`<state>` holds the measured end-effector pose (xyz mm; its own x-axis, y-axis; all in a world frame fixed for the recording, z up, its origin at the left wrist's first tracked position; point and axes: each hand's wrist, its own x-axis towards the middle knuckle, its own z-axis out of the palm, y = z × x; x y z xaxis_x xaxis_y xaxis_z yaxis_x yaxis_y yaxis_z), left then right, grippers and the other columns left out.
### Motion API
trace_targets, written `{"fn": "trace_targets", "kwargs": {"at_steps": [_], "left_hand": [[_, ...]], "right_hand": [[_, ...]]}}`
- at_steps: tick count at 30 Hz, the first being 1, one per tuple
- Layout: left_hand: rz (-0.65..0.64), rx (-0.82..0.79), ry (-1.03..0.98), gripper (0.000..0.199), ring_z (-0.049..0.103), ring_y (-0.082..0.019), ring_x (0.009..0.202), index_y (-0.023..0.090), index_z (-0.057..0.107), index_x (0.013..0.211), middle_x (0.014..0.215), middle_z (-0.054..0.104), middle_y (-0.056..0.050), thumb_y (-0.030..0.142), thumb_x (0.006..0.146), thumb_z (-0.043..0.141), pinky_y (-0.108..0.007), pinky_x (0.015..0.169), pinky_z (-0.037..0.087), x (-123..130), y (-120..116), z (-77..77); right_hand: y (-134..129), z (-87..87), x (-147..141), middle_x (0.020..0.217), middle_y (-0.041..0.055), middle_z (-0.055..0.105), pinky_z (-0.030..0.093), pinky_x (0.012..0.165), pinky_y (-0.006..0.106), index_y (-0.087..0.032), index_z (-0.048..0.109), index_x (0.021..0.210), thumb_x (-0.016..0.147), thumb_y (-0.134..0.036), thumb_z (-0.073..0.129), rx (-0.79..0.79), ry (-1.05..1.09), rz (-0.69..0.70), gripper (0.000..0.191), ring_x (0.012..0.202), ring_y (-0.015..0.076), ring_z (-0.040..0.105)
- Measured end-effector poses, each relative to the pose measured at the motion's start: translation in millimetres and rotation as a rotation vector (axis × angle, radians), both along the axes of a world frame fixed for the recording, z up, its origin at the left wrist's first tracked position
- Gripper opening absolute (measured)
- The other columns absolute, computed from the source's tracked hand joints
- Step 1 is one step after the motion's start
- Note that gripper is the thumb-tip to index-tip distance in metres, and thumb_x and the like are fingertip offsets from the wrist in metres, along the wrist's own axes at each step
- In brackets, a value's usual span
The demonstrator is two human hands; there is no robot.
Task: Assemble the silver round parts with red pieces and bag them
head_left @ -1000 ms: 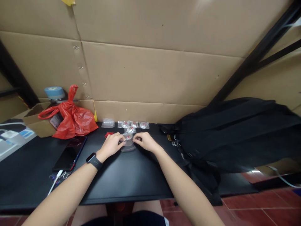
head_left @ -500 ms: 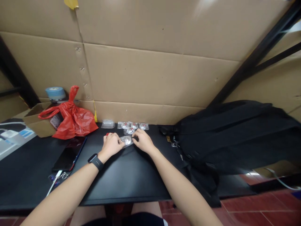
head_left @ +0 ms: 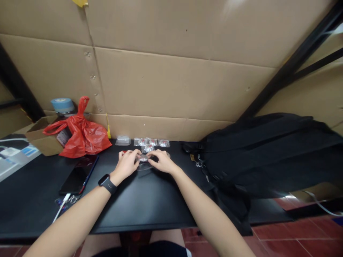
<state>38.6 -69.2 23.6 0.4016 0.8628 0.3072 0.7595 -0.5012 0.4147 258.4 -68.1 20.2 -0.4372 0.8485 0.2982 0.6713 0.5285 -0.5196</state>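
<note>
My left hand [head_left: 127, 162], with a black watch on its wrist, pinches the left side of a small round silvery disc [head_left: 143, 158]. On the disc's right side, my right hand [head_left: 162, 161] closes its thumb and fingers. A clear plastic piece [head_left: 144, 167] lies on the black table just below the disc. Right behind my hands sits a round disc in clear wrapping [head_left: 149, 147]. Similar wrapped discs with red marks [head_left: 153, 142] stand in a row behind it. Part of a small red thing [head_left: 122, 154] shows behind my left hand, mostly hidden.
Clear plastic packets [head_left: 123, 140] lie by the cardboard wall [head_left: 171, 89]. At left are a red plastic bag [head_left: 85, 137], a cardboard box [head_left: 44, 142], a blue-lidded jar [head_left: 63, 105] and a phone [head_left: 79, 175] with a white cable. A black backpack [head_left: 268, 157] fills the right side.
My hands have come closer together around the disc. The clear plastic now shows below it on the table, and the disc looks more tilted.
</note>
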Motion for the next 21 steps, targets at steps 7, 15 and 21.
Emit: {"fn": "trace_targets", "kwargs": {"at_steps": [7, 15, 21], "left_hand": [[0.078, 0.033, -0.085, 0.015, 0.063, -0.024, 0.106, 0.026, 0.070, 0.092, 0.101, 0.076, -0.003, 0.027, 0.094, 0.055, -0.043, 0.092, 0.026, -0.7, 3.0, 3.1], [0.110, -0.116, -0.365, 0.018, 0.072, -0.024, 0.095, 0.026, 0.064, 0.104, 0.090, 0.077, 0.001, 0.036, 0.089, 0.061, -0.047, 0.103, 0.031, 1.9, 3.0, 10.6], [-0.036, -0.231, -0.647, 0.049, 0.072, -0.021, 0.097, 0.024, 0.052, 0.126, 0.101, 0.071, -0.004, 0.022, 0.080, 0.066, -0.036, 0.091, 0.051, 3.8, 9.5, -2.2]], "right_hand": [[0.3, -2.0, -4.7, 0.105, 0.0045, 0.073, 0.036, 0.098, 0.044, -0.024, 0.069, 0.097, 0.085, -0.025, 0.069, -0.012, 0.081, -0.098, 0.013, 0.104, 0.0243, 0.062], [14.0, -9.2, 0.3, 0.087, 0.0043, 0.076, 0.051, 0.085, 0.035, -0.020, 0.065, 0.091, 0.078, -0.042, 0.074, -0.169, 0.608, -0.074, 0.027, 0.085, 0.0223, 0.072], [13.5, -4.4, 5.6, 0.076, 0.0030, 0.075, 0.053, 0.076, 0.034, -0.019, 0.066, 0.093, 0.069, -0.045, 0.081, -0.255, 0.719, -0.121, 0.038, 0.074, 0.0218, 0.072]]}}
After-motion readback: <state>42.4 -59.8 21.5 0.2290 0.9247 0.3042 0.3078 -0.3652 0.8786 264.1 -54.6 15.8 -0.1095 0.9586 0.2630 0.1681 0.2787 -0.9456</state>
